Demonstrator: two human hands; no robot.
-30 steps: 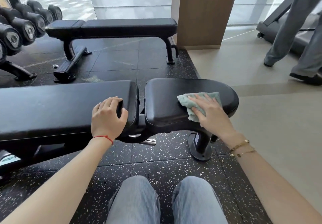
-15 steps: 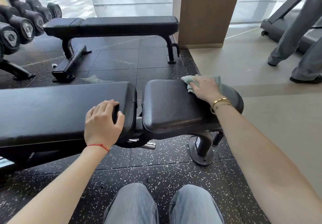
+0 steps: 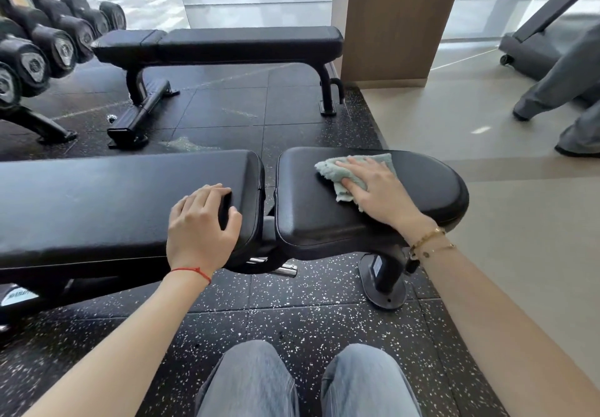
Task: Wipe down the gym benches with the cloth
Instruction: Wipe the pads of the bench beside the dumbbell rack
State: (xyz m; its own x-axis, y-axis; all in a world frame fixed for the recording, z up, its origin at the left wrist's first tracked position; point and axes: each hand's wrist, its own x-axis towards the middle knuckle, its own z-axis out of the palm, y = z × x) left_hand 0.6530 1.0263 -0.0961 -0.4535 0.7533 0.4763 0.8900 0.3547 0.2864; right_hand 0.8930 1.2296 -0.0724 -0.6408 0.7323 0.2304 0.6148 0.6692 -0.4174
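Now right hand [image 3: 378,189] flat on cloth [image 3: 334,173], near bench [image 3: 422,183].

Near table [image 3: 130,202] and far table [image 3: 246,41]: black padding, black frames. Cloth [image 3: 344,173] is pale mint green; floor mat [image 3: 292,312] black with white speckles, floor [image 3: 519,222] beside it beige. Left wrist has a red string [image 3: 191,272], right wrist gold bracelets [image 3: 428,241]; jeans [image 3: 305,384] light blue, pillar [image 3: 399,17] brown wood.

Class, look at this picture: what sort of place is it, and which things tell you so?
Most likely a gym. Two padded black benches stand on speckled rubber flooring, a rack of dumbbells sits at far left, and what looks like a treadmill stands at far right.
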